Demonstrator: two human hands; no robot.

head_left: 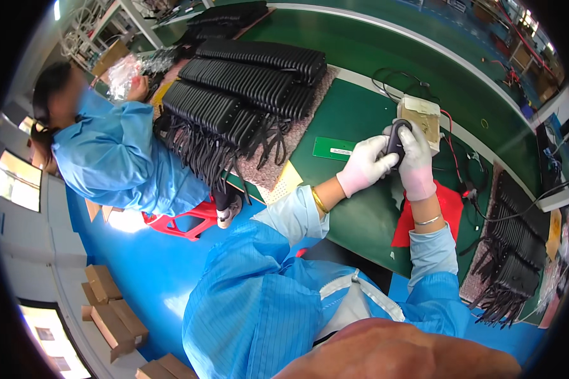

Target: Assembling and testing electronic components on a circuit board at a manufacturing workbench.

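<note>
Both my hands wear white gloves and hold a small black oval device (396,143) above the green work table (335,117). My left hand (365,165) pinches it from its left side near the lower end. Around its right side and top edge, my right hand (416,158) has its fingers closed. The exact kind of the device cannot be made out. Just beyond my hands stands a worn cardboard box (422,120). A red cloth or sheet (446,218) lies beneath my right wrist. A green flat strip with a white label (332,148) rests left of my hands.
Rows of black devices with straps (234,88) lie on bubble wrap (278,167) at the left. More stacked black devices (515,234) are at the right, near cables (480,183). A co-worker in blue (120,158) sits on a red stool (183,224), holding clear plastic.
</note>
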